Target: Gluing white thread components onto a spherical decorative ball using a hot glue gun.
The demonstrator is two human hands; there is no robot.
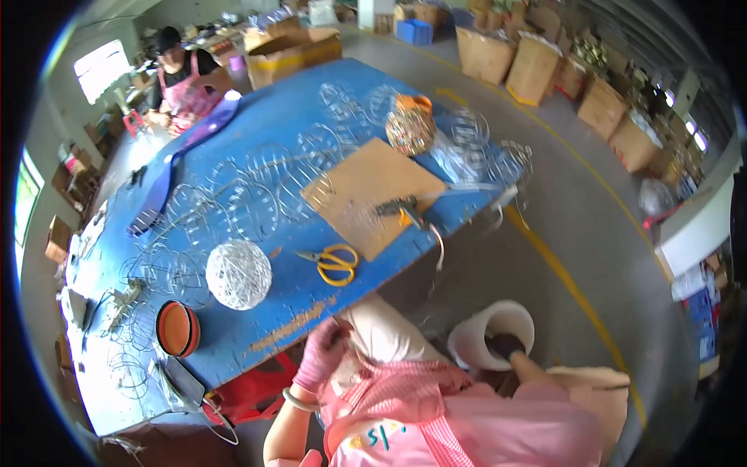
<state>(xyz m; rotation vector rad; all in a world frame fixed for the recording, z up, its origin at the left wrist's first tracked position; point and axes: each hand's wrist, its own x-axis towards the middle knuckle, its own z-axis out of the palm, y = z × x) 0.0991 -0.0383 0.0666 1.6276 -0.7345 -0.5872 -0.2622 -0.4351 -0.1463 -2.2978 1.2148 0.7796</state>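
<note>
Workshop floor, grey concrete with a yellow line; cardboard boxes along the far side. Blue table (257,311) is crowded with wire ring frames (233,202), a white string-wrapped ball (238,274), yellow-handled scissors (333,263), a cardboard sheet (366,194) with a glue gun (398,207) on it, and a decorated ball (410,128) beyond.

Right hand (504,345), in a dark glove, is down inside the white bucket (475,342) on the floor beside the seat; fingers hidden by the rim, so grip cannot be told. Left hand (320,354), pink glove, rests loosely curled at the table's near edge, holding nothing visible.

Judgement: reaching into the bucket goes best with the body steadied by the left hand on the table edge, wrist kept clear of the rim, bucket kept upright. Another person works at the far end.
</note>
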